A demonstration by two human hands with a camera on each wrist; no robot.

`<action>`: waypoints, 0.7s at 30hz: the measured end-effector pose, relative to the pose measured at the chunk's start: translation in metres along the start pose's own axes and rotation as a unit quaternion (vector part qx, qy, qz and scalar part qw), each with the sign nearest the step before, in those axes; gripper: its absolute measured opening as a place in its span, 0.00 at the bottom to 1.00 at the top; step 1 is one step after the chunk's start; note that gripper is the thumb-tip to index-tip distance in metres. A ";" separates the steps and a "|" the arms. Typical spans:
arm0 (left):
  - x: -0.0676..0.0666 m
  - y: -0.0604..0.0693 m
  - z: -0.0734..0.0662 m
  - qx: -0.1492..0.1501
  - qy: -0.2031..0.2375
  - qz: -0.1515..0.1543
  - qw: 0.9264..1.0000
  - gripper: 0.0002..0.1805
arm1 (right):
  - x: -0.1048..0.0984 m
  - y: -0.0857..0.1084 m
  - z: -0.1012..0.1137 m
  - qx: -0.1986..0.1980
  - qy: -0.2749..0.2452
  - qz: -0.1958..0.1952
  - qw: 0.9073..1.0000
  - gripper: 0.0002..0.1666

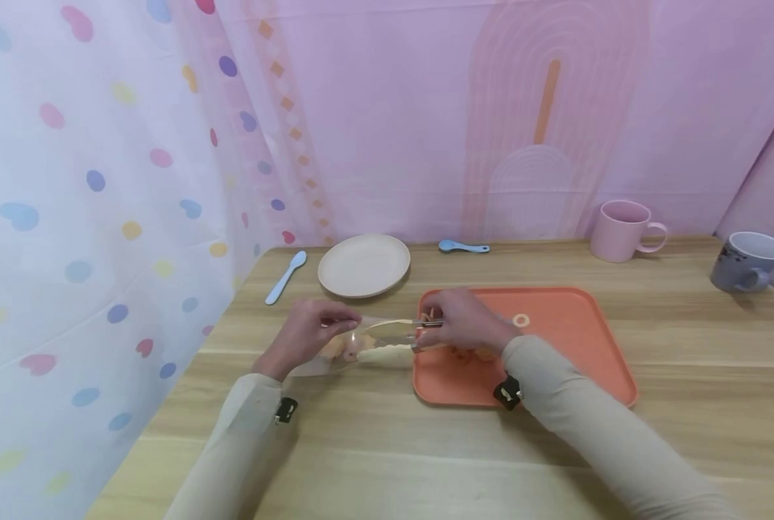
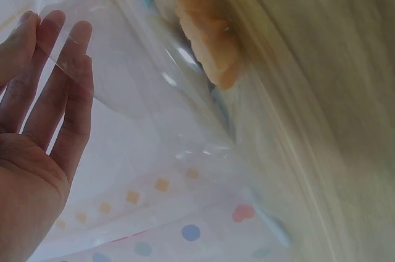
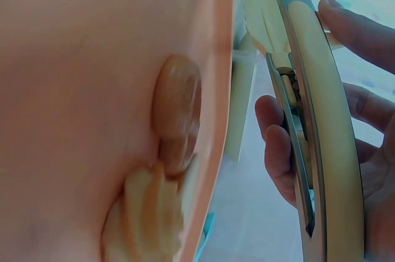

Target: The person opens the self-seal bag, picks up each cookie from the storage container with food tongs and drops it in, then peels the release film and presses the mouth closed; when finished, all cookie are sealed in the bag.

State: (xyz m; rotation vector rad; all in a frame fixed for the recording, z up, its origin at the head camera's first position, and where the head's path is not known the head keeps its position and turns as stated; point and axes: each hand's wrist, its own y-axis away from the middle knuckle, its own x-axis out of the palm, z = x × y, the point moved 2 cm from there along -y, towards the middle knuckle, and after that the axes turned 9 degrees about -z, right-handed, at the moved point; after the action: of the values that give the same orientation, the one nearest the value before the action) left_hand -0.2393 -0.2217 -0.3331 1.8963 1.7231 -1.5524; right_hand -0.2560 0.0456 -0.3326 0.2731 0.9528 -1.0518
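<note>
My left hand [image 1: 308, 334] pinches the edge of a clear plastic bag [image 2: 154, 98] between thumb and fingers. Pale orange food pieces [image 2: 210, 42] lie inside it. In my right hand [image 1: 461, 318] I grip a pair of tongs [image 3: 330, 126], metal with cream-coloured panels and wavy-edged cream tips. Those tips point left at the bag, spread apart; whether they hold a piece I cannot tell. Beneath the right hand is the left part of an orange tray [image 1: 575, 347]. On it lie a pale ring-shaped piece [image 1: 521, 320], a brown piece [image 3: 178, 98] and a ridged pale piece [image 3: 145, 219].
A cream plate [image 1: 364, 266] stands behind the bag, with a light blue spoon [image 1: 285, 278] to its left. Another small blue spoon [image 1: 463, 247] lies near the back edge. At the far right stand a pink mug [image 1: 614, 235] and a grey-blue mug [image 1: 738, 267].
</note>
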 end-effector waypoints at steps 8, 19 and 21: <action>-0.002 0.001 0.000 -0.008 0.003 0.008 1.000 0.05 | 0.012 -0.010 0.009 -0.001 0.026 0.000 1.000 0.17; -0.007 -0.001 0.000 -0.002 0.004 0.008 1.000 0.06 | 0.020 -0.018 0.019 0.011 -0.001 -0.002 1.000 0.18; -0.006 -0.001 0.000 0.003 0.003 0.004 1.000 0.06 | 0.023 -0.021 0.020 0.007 -0.001 -0.003 1.000 0.18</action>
State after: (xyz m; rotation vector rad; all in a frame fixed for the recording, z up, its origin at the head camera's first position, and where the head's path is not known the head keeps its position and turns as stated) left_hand -0.2391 -0.2258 -0.3281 1.9098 1.7126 -1.5540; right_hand -0.2588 0.0086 -0.3338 0.2809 0.9457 -1.0654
